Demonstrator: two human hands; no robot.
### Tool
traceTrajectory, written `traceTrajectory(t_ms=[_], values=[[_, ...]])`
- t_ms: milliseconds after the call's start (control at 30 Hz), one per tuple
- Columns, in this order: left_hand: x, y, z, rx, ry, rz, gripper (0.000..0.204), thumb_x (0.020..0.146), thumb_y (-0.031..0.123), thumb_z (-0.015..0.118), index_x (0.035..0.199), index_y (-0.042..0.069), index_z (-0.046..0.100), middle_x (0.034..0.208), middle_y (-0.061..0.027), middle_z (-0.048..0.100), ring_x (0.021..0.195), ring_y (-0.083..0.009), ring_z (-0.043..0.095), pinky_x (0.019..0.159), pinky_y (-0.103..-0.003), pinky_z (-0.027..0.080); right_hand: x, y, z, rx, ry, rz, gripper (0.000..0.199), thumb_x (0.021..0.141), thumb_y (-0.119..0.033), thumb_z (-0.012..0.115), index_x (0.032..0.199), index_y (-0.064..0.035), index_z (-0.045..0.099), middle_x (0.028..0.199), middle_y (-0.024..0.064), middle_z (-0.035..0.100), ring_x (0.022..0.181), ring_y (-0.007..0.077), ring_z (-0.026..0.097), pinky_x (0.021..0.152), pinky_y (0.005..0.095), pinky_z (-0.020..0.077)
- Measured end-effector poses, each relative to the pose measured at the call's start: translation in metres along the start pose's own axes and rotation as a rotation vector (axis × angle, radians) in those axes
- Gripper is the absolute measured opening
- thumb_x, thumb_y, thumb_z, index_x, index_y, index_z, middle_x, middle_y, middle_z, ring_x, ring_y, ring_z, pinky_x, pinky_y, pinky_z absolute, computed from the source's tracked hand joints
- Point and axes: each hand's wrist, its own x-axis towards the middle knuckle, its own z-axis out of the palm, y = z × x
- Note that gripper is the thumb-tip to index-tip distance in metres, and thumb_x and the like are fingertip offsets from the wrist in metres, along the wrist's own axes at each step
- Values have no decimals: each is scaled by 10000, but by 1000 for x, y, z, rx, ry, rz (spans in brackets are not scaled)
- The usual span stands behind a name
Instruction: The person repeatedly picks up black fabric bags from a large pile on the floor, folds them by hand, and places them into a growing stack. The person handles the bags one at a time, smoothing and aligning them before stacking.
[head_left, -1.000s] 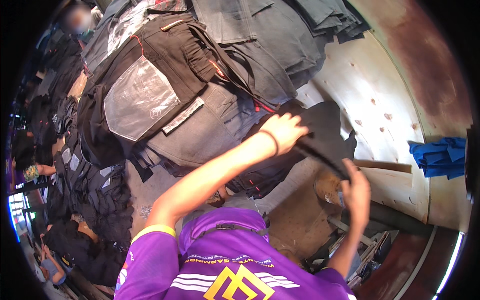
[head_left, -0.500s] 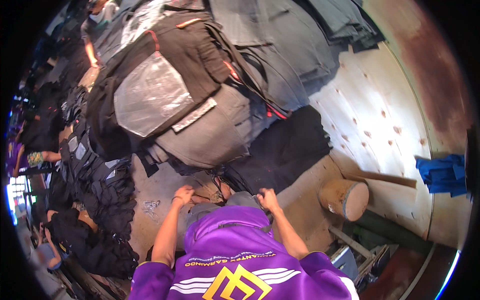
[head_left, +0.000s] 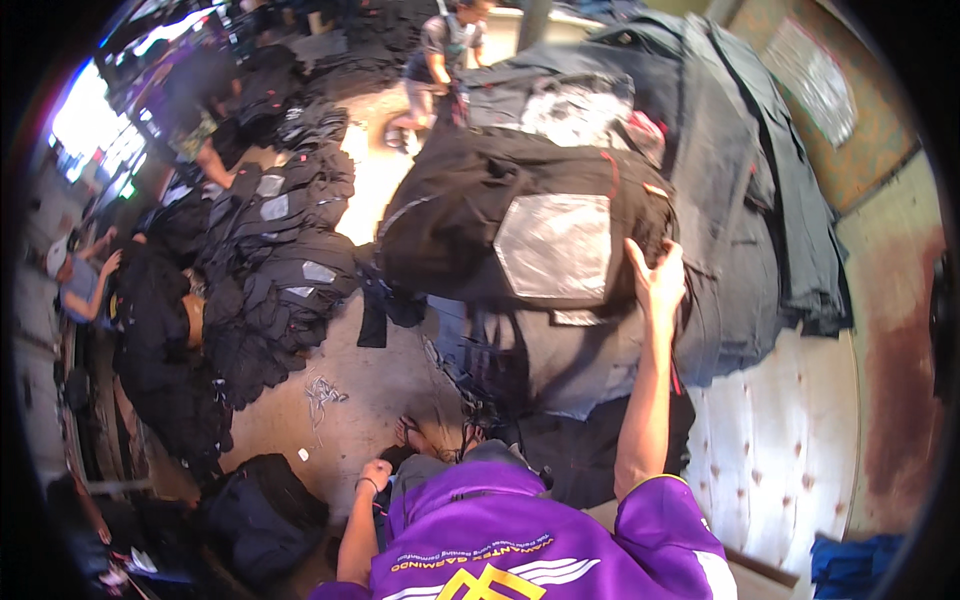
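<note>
Ahead of me a stack of black garments (head_left: 450, 225) lies on top of grey cloth (head_left: 600, 350). A shiny, silvery panel (head_left: 555, 245) with angled corners shows on its upper face, and a thin red strip (head_left: 613, 172) runs above it. My right hand (head_left: 660, 280) is stretched out to the stack's right end, thumb and fingers apart, the fingertips at the dark cloth. Low beside my left thigh hangs my left hand (head_left: 374, 476), its fingers curled, with nothing visible in it.
Heaps of black garments (head_left: 270, 250) line the left side. A black bundle (head_left: 265, 520) sits at lower left. White scraps (head_left: 322, 392) lie on the floor. One person (head_left: 440, 55) stands beyond the stack; others work at left. Blue cloth (head_left: 855, 565) is at lower right.
My view has swung left, so the stack appears farther right. My right hand has gone from beside my lap up to the stack's right end. My left hand stays low, fingers curled.
</note>
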Motion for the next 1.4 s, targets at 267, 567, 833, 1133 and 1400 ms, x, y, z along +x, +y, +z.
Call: traceTrajectory(t_ms=[267, 567, 833, 1133, 1400], values=[[-31, -53, 22, -318, 55, -95, 348, 903, 376, 678, 1138, 131, 754, 1043, -154, 761, 974, -274, 736, 877, -398, 562, 26, -24, -54, 415, 32, -174, 606, 830, -273, 828, 1271, 34, 548, 1171, 233, 661, 1107, 333, 660, 992, 416, 494], [-129, 255, -245, -511, 301, 879, 421, 1026, 337, 619, 1284, 4, 621, 1173, -84, 689, 1122, -165, 628, 950, -342, 512, 7, -257, -133, 542, -65, -1005, 402, 799, -35, 679, 1193, -119, 687, 1194, 171, 688, 986, 364, 702, 866, 416, 572], [-173, 315, -339, 163, 271, 816, 1017, 796, 379, 796, 1518, -96, 262, 1438, -359, 483, 1320, -439, 527, 1082, -437, 445, -239, -302, -52, 498, -860, -1487, 364, 751, -134, 687, 1111, -83, 681, 1370, 139, 540, 785, 286, 699, 692, 432, 600], [-123, 127, -163, -1486, -75, 100, 229, 966, 182, 600, 1158, 63, 561, 1024, -100, 643, 906, -279, 702, 834, -520, 626, -344, -190, 16, 631, -1534, -275, 544, 1006, -477, 597, 1301, -22, 556, 1282, 246, 536, 1059, 430, 644, 977, 482, 517], [-147, 29, -155, -1713, -27, -154, 539, 973, 329, 637, 1414, 50, 500, 1343, -141, 582, 1033, -379, 676, 860, -605, 582, -355, -214, 54, 108, -1830, -822, 630, 810, -178, 659, 1426, -99, 550, 1301, 247, 654, 1195, 455, 627, 1032, 505, 506]])
